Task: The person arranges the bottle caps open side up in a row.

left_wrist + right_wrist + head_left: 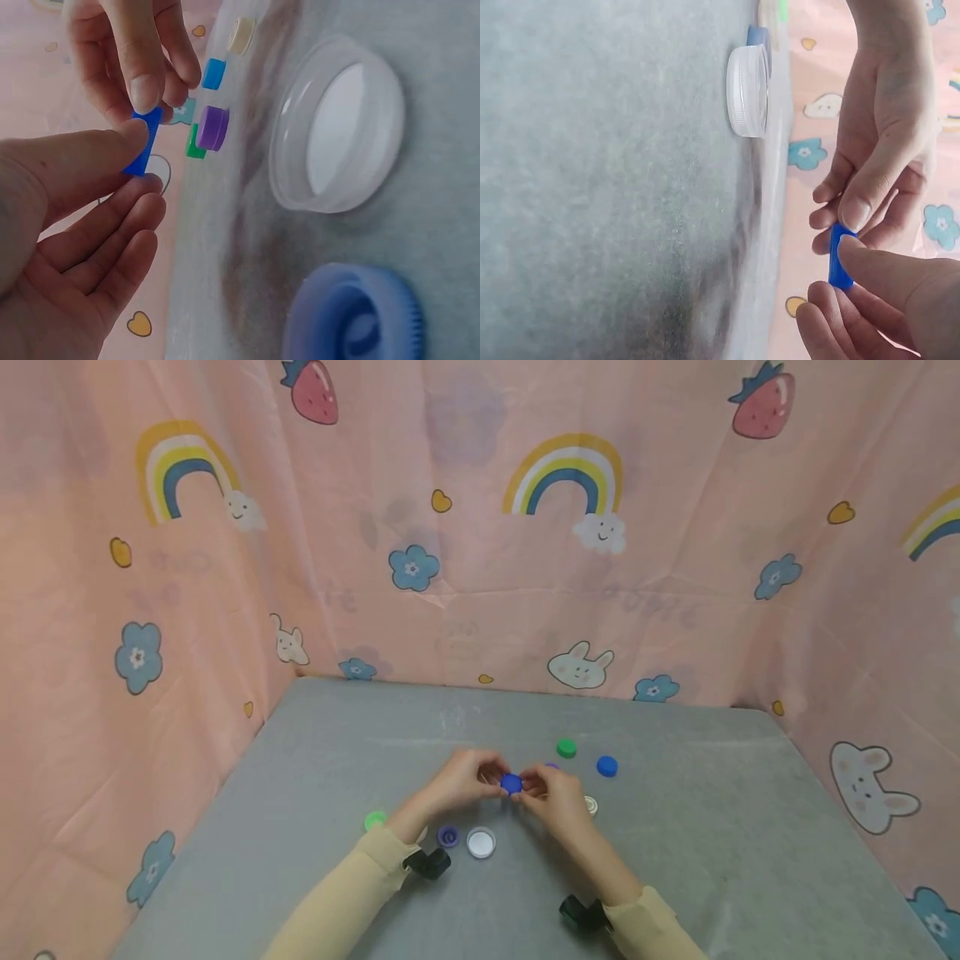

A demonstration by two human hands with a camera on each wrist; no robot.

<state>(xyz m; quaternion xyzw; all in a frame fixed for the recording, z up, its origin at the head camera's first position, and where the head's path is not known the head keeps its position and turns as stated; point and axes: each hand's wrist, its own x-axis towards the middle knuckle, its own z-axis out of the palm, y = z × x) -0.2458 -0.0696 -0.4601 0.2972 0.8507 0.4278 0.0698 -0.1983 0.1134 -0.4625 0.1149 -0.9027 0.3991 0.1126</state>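
Observation:
A blue bottle cap (512, 784) is held above the table between both hands. From one side my left hand (467, 778) pinches it, thumb on its face. On the other side my right hand (561, 797) pinches the same cap by its edge. Seen edge-on, the blue bottle cap (142, 142) lies between both thumbs in the left wrist view. The right wrist view shows the blue bottle cap (840, 259) upright in the fingertips. Below the hands, a clear lid (481, 842) lies beside a purple-blue cap (447, 837), its hollow side up.
Beyond the hands lie a green cap (566, 748), another blue cap (607, 766) and a partly hidden purple cap (552, 766). A cream cap (591, 806) sits by the right hand. A light green cap (375, 819) is beside the left forearm. Patterned pink cloth (480, 610) surrounds the grey table (712, 827).

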